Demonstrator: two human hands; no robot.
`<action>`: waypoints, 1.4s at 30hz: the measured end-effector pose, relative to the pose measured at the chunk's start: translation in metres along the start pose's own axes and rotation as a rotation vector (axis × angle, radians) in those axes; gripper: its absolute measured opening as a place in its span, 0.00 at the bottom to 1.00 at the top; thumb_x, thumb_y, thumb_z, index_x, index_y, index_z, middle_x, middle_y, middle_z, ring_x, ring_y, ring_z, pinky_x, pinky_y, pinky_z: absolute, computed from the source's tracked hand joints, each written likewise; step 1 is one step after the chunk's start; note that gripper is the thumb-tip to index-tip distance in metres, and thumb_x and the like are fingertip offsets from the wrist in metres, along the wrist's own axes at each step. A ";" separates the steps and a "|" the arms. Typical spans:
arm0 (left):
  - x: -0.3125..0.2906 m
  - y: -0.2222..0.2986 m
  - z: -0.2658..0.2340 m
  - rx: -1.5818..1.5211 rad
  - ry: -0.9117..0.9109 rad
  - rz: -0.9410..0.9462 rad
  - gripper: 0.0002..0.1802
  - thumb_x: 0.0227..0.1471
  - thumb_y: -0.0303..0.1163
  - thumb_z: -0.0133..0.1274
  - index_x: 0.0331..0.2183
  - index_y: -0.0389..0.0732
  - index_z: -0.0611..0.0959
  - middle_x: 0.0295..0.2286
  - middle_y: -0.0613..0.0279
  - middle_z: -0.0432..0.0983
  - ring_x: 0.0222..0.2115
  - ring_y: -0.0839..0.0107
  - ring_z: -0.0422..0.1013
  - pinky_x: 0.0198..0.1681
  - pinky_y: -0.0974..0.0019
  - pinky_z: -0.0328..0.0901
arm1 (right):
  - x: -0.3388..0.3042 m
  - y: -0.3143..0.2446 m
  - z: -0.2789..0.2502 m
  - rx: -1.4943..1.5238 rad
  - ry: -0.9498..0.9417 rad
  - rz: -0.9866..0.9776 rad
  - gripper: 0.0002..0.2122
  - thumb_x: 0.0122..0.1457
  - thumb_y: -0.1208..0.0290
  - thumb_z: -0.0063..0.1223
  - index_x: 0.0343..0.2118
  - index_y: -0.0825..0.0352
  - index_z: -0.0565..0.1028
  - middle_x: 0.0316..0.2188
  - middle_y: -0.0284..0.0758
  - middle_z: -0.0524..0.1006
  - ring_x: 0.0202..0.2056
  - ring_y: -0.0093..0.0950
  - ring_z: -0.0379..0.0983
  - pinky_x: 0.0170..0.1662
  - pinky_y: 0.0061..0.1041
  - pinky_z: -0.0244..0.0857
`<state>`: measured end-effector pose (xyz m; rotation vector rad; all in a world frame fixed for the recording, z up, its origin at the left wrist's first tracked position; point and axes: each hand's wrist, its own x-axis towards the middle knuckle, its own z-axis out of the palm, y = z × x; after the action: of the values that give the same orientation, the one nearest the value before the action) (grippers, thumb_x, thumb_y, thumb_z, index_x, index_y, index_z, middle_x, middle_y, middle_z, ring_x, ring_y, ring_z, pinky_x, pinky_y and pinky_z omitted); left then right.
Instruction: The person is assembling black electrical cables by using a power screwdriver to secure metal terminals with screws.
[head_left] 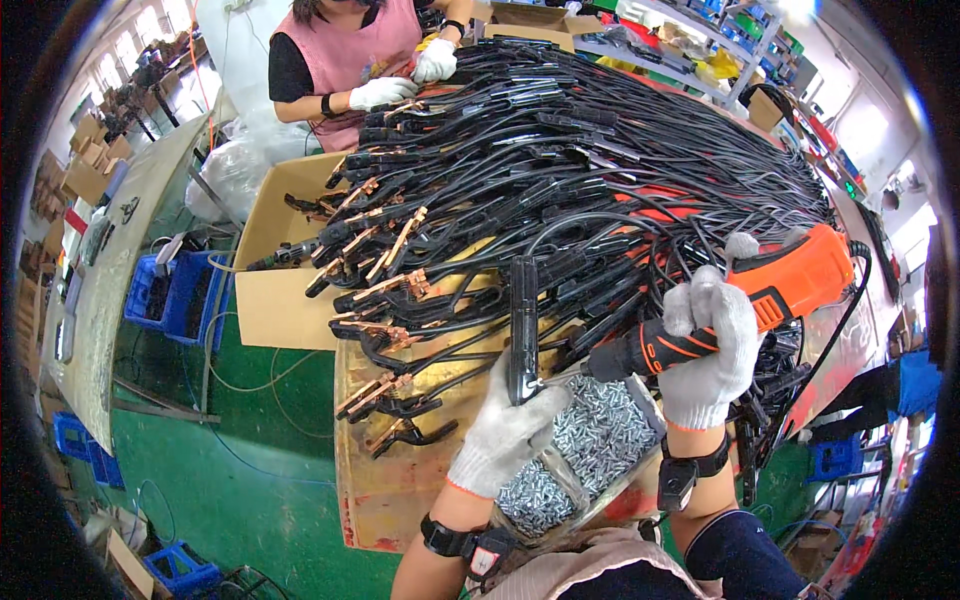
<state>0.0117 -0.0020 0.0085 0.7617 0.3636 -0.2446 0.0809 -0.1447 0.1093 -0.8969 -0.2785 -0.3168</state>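
In right fingers [704,300], an orange drill [800,272]; navy sleeve [738,555] bears lettering [764,530].

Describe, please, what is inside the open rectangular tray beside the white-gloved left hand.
Many small silvery metal screws lie inside the tray. They cover its bottom, so that cannot be seen.

Nothing legible right now! Tiny pale marks sit on the navy sleeve [738,555], a small red mark on the left wrist device [488,558], both too small to read.
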 end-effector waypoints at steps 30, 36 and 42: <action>0.001 0.001 -0.003 0.100 0.046 -0.057 0.39 0.49 0.21 0.56 0.59 0.40 0.56 0.30 0.63 0.68 0.19 0.77 0.65 0.16 0.73 0.59 | -0.026 -0.004 0.061 -0.493 -0.106 0.081 0.22 0.44 0.86 0.48 0.44 0.63 0.61 0.22 0.30 0.70 0.20 0.23 0.69 0.25 0.22 0.66; 0.001 -0.004 -0.010 0.027 -0.001 -0.031 0.42 0.49 0.31 0.64 0.57 0.32 0.57 0.25 0.65 0.69 0.19 0.79 0.65 0.19 0.74 0.61 | -0.021 -0.001 0.060 -0.545 -0.233 0.147 0.19 0.43 0.88 0.47 0.40 0.64 0.62 0.21 0.29 0.69 0.20 0.23 0.69 0.25 0.21 0.64; 0.003 -0.009 -0.016 -0.001 -0.024 -0.041 0.40 0.48 0.22 0.60 0.59 0.40 0.58 0.38 0.63 0.69 0.31 0.74 0.69 0.30 0.70 0.67 | -0.015 0.000 0.065 -0.636 -0.245 0.106 0.14 0.41 0.87 0.48 0.33 0.66 0.66 0.18 0.27 0.69 0.20 0.22 0.69 0.25 0.20 0.63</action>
<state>0.0078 0.0030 -0.0088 0.7507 0.3569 -0.2923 0.0601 -0.0908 0.1426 -1.5781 -0.3620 -0.1953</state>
